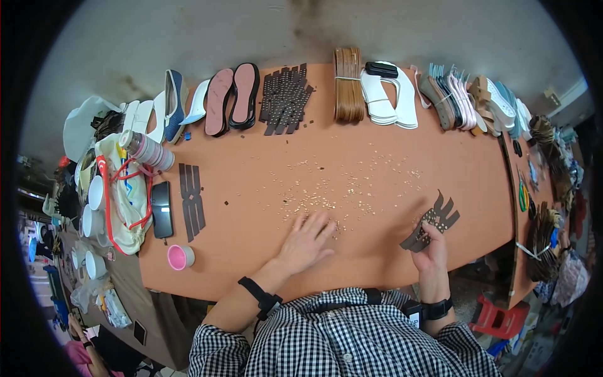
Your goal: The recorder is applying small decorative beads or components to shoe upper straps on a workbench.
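Observation:
Palm down, my left hand (308, 242) rests on the orange-brown table (264, 163) with its fingers spread, at the near edge of a scatter of tiny gold-coloured studs (314, 201). My right hand (432, 254) is closed on a dark brown cut-out shoe upper (445, 215) with several strips, its thumb across the front. Small pale studs dot that upper around the thumb. Farther left lies a flat, dark slotted upper piece (191, 202) without visible studs. At the back, a pile of dark studded uppers (284, 99) lies on the table.
A pink-lined cup (181, 257), a phone (161, 210) and a bottle (147, 151) stand or lie at the left. Shoe soles (244, 94), a bundle of brown strips (348, 85), white insoles (402, 100) and sample shoes (449, 94) line the back. A red stool (499, 317) is below right.

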The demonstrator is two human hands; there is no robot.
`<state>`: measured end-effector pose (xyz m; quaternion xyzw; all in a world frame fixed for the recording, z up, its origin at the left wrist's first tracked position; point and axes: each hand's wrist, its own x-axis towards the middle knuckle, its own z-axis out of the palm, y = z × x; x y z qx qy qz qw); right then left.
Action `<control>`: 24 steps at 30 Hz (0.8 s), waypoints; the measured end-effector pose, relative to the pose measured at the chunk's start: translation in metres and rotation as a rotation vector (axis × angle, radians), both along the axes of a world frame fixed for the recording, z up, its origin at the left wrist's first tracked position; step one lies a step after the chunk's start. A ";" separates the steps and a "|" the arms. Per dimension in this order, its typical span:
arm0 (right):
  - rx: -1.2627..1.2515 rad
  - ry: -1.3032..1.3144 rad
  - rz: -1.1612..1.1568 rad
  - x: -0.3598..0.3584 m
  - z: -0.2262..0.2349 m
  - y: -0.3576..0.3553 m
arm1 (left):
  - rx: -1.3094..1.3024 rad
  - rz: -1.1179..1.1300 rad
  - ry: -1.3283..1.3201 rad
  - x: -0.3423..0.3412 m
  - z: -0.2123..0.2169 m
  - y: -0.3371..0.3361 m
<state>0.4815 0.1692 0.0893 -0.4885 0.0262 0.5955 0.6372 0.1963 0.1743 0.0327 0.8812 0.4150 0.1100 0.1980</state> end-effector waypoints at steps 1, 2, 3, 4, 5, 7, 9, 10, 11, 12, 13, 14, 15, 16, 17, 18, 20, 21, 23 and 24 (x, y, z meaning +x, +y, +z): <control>-0.003 0.001 0.008 0.001 -0.004 0.000 | -0.003 0.088 0.026 -0.002 0.002 0.005; -0.007 0.004 0.021 0.001 -0.005 0.000 | -0.004 0.094 0.028 -0.002 0.003 0.009; -0.008 0.006 0.027 -0.001 -0.005 0.001 | 0.010 0.152 0.035 0.001 0.004 0.013; -0.024 0.028 0.029 -0.002 -0.005 0.001 | 0.024 0.209 0.042 0.004 0.004 0.014; -0.039 0.051 0.032 -0.003 -0.004 0.002 | 0.022 0.214 0.043 0.009 0.001 0.013; -0.045 0.043 0.040 -0.007 -0.002 0.003 | 0.024 0.119 -0.003 0.020 -0.006 0.010; -0.050 0.033 0.040 -0.008 -0.001 0.005 | 0.018 0.057 -0.014 0.030 -0.004 0.004; -0.057 0.025 0.029 -0.006 -0.001 0.006 | 0.012 -0.004 -0.024 0.032 -0.003 0.000; -0.064 0.018 0.017 -0.005 -0.001 0.006 | 0.011 -0.005 -0.024 0.032 -0.003 -0.003; -0.065 0.018 0.017 -0.004 -0.001 0.007 | 0.012 -0.047 -0.043 0.030 -0.003 -0.005; -0.065 0.004 0.007 -0.004 -0.001 0.007 | 0.013 -0.089 -0.061 0.028 -0.003 -0.008; -0.065 -0.010 -0.004 -0.003 -0.001 0.007 | 0.011 -0.090 -0.061 0.024 -0.005 -0.011; -0.067 -0.010 -0.004 -0.001 -0.002 0.007 | 0.028 -0.080 -0.072 0.016 -0.007 -0.014; -0.051 0.000 0.013 0.002 -0.005 0.008 | 0.045 -0.070 -0.083 0.008 -0.009 -0.015; -0.035 0.010 0.029 0.005 -0.008 0.008 | 0.042 -0.071 -0.081 -0.001 -0.010 -0.015; -0.037 0.012 0.028 0.006 -0.009 0.008 | 0.043 0.002 -0.043 -0.012 -0.009 -0.015; -0.035 0.014 0.000 0.008 -0.011 0.010 | 0.042 0.078 0.001 -0.030 -0.009 -0.015; -0.037 0.018 0.003 0.008 -0.013 0.011 | 0.092 0.205 -0.012 -0.038 -0.011 -0.015; -0.030 0.013 0.004 0.007 -0.015 0.012 | 0.141 0.334 -0.021 -0.043 -0.011 -0.017; -0.031 0.015 0.007 0.005 -0.014 0.012 | 0.110 0.372 0.011 -0.043 -0.010 -0.019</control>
